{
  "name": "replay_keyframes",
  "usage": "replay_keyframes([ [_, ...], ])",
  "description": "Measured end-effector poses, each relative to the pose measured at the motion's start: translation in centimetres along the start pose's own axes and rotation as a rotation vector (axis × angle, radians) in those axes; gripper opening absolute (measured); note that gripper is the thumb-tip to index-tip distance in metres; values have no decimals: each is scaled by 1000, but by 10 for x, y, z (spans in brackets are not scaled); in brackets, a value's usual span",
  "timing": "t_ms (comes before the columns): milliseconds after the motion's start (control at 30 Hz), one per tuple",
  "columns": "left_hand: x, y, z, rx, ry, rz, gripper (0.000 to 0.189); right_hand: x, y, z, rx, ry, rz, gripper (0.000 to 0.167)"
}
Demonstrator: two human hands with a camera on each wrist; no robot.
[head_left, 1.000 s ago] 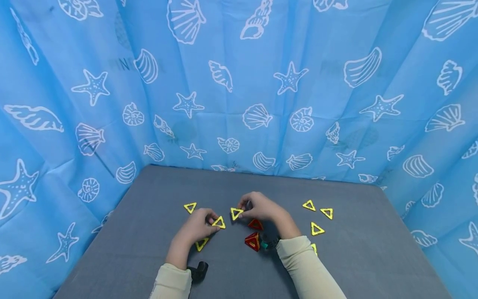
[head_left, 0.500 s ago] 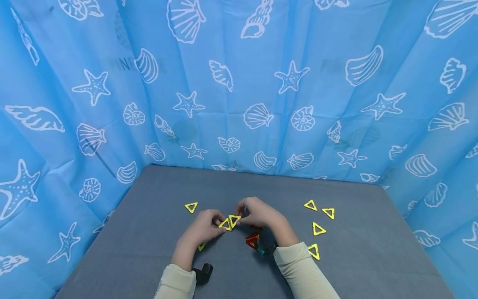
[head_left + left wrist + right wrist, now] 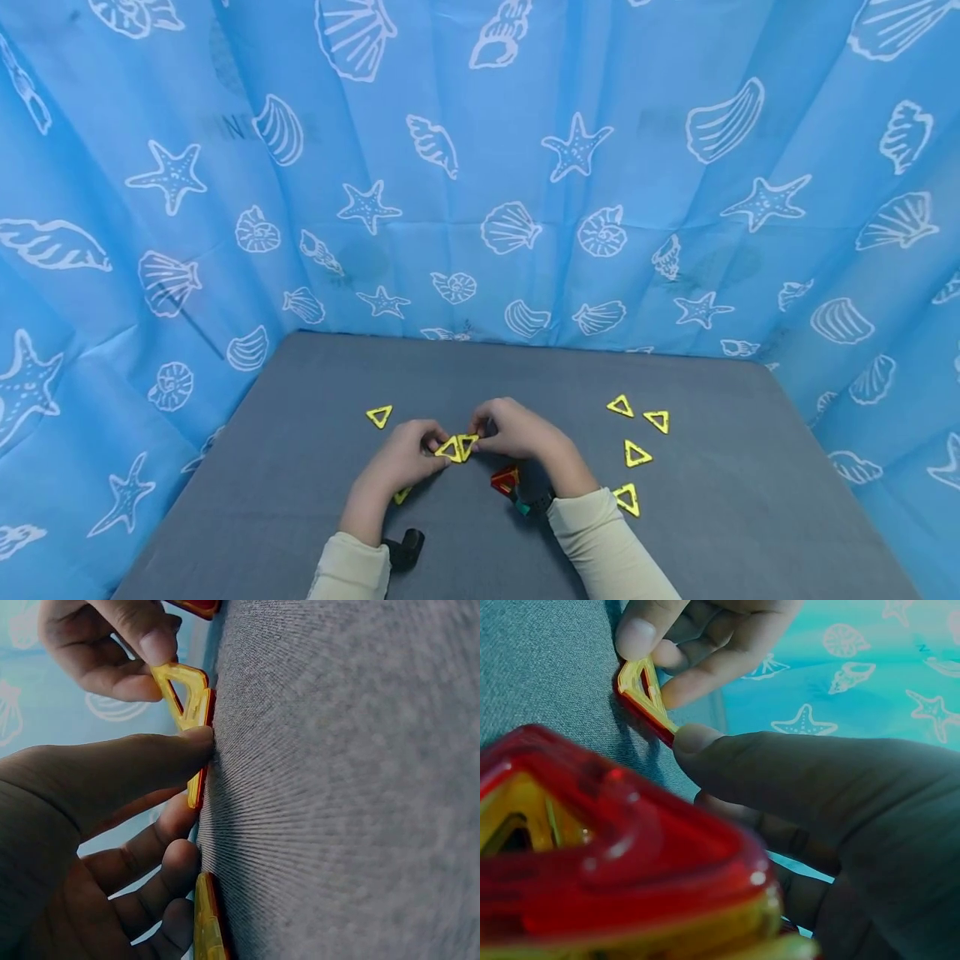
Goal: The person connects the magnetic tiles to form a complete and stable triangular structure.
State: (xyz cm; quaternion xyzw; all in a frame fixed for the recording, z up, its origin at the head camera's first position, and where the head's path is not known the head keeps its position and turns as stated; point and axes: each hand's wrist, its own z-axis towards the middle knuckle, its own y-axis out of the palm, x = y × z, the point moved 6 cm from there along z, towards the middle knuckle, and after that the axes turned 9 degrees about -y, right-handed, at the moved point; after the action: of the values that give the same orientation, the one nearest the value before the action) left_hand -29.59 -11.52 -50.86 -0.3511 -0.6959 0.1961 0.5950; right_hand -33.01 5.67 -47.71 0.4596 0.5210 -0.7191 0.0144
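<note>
The left hand and right hand each pinch a triangle, thumb against fingers. A blue curtain printed with white shells stands behind the grey worktop. Just beside the right wrist sits a red-and-yellow piece. Between the hands, the left-held triangle and right-held triangle, both yellow-faced, touch each other. Four loose triangles lie to the right, and another, partly hidden triangle lies by the left wrist.

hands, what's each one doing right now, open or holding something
Left hand: holding a yellow triangle.
Right hand: holding another yellow triangle.
</note>
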Motion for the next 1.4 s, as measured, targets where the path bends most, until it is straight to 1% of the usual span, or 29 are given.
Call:
replay_keyframes([
  [167, -4, -2, 1, -11, 21, -35, 24, -2, 0, -1, 11, 5, 14, 4],
  [267, -5, -7, -1, -13, 36, -79, 24, -2, 0, -2, 17, 11, 18, 4],
  [300, -6, -10, -1, -4, 33, -92, 24, -2, 1, -2, 18, 11, 21, 5],
  [367, -8, -17, -3, 26, 21, -118, 23, -2, 1, -2, 19, 15, 21, 6],
  [433, -12, -25, -5, 70, 4, -131, 22, -1, 2, -2, 18, 18, 19, 7],
  [533, -22, -39, -6, 150, -30, -134, 22, 0, 3, -1, 13, 25, 12, 8],
  [667, -37, -56, -7, 238, -63, -134, 23, 0, 3, -1, 7, 32, 16, 10],
  [800, -52, -68, -8, 287, -90, -130, 26, 0, 3, -2, 9, 31, 20, 11],
  [900, -61, -75, -8, 307, -121, -117, 34, 0, 3, -1, 11, 27, 16, 11],
  [1000, -69, -78, -7, 315, -161, -115, 46, 0, 4, -2, 14, 29, 15, 10],
  [1133, -76, -77, -5, 306, -213, -83, 60, -1, 4, -2, 11, 26, 15, 9],
  [1267, -79, -74, -2, 291, -251, -19, 66, -4, 4, -2, 11, 15, 13, 9],
  [1400, -79, -73, -1, 292, -254, 35, 65, -5, 5, -1, 13, 9, 11, 8],
])
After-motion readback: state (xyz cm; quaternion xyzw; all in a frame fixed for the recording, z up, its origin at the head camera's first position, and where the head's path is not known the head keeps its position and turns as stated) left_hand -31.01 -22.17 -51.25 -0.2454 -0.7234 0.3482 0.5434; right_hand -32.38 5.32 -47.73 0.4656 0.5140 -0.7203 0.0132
